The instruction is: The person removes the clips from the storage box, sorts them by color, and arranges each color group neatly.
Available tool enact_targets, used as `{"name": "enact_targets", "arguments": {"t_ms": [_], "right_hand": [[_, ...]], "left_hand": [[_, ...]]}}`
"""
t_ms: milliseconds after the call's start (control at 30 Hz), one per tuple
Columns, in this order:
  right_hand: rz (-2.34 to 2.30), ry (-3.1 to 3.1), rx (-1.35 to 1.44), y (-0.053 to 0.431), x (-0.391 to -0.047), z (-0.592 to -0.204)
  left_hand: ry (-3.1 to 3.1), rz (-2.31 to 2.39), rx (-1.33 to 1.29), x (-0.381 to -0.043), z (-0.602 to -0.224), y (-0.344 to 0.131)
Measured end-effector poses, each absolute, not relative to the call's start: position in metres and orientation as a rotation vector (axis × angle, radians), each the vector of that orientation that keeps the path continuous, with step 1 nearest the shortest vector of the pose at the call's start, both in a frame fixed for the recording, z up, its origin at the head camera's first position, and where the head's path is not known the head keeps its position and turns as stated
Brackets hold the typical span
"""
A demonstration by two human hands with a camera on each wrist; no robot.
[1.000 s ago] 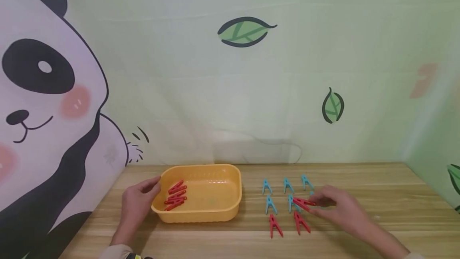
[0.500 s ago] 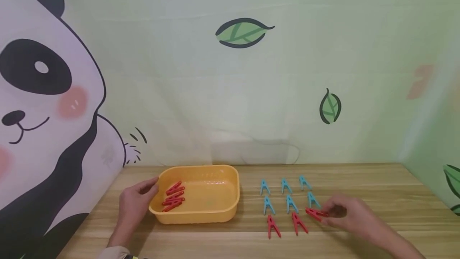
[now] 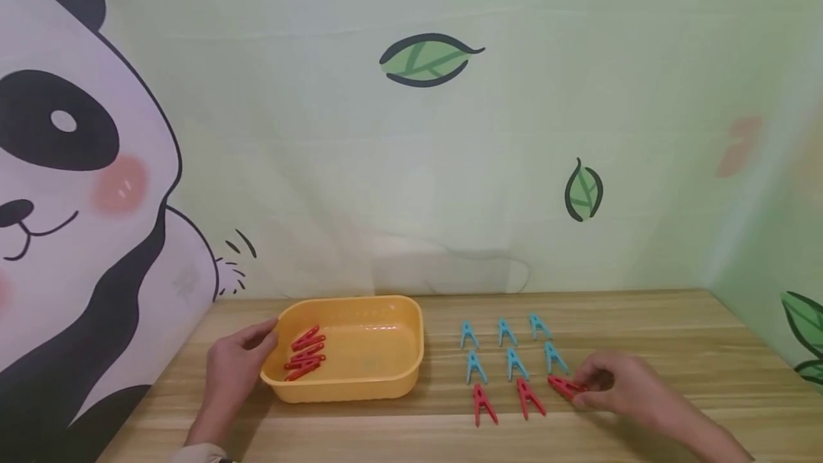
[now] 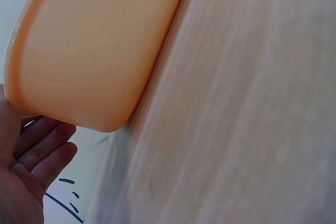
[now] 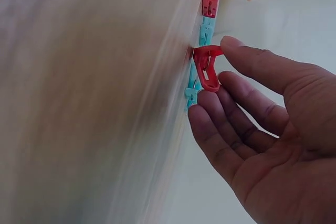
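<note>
Head view: one red clothespin [image 3: 566, 386], well right of the yellow basin [image 3: 347, 391], pinched by the right hand [image 3: 626, 386]; left hand [image 3: 234, 366] gripping the basin's rim; step, apparently, lining-up; next move likely calls for release.

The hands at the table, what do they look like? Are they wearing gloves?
No gloves or rings show: the left hand and the right hand are bare. A pale sleeve covers the left arm near the wrist; the right forearm shows no sleeve.

R fingers [image 5: 252, 100] + red clip [image 3: 563, 386] | moved right | now at R end, red row [image 3: 530, 399]
</note>
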State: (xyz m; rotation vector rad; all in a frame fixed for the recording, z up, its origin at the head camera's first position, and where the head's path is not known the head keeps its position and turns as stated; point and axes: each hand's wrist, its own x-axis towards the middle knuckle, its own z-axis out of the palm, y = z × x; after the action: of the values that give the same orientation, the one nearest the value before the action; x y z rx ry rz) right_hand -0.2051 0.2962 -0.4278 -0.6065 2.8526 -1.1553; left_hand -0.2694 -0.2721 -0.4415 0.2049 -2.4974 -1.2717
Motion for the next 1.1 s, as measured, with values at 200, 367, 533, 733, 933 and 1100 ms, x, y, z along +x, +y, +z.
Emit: {"name": "enact_targets", "arguments": {"t_ms": [200,367,533,733,933,1100], "right_hand": [[-1.137,2.824,-0.629,0.296,-0.205,-0.43],[-1.12,2.808,-0.605,0.296,-0.206,-0.43],[-1.074,2.832,-0.516,0.292,-0.206,-0.43],[-1.035,2.861,-0.41,0.287,-0.207,-0.432],[-1.007,2.905,-0.357,0.284,-0.205,-0.434],[-1.011,2.897,-0.341,0.284,-0.205,-0.434]], "left_hand": [[-2.491,-1.263,0.209,-0.268,-0.441,-0.272],[-2.488,-1.27,0.211,-0.27,-0.442,-0.272],[-2.497,-1.283,0.21,-0.27,-0.442,-0.273],[-2.496,-1.265,0.212,-0.27,-0.443,-0.274],[-2.489,-1.244,0.208,-0.27,-0.444,-0.274],[-2.501,-1.264,0.215,-0.27,-0.443,-0.274]]}}
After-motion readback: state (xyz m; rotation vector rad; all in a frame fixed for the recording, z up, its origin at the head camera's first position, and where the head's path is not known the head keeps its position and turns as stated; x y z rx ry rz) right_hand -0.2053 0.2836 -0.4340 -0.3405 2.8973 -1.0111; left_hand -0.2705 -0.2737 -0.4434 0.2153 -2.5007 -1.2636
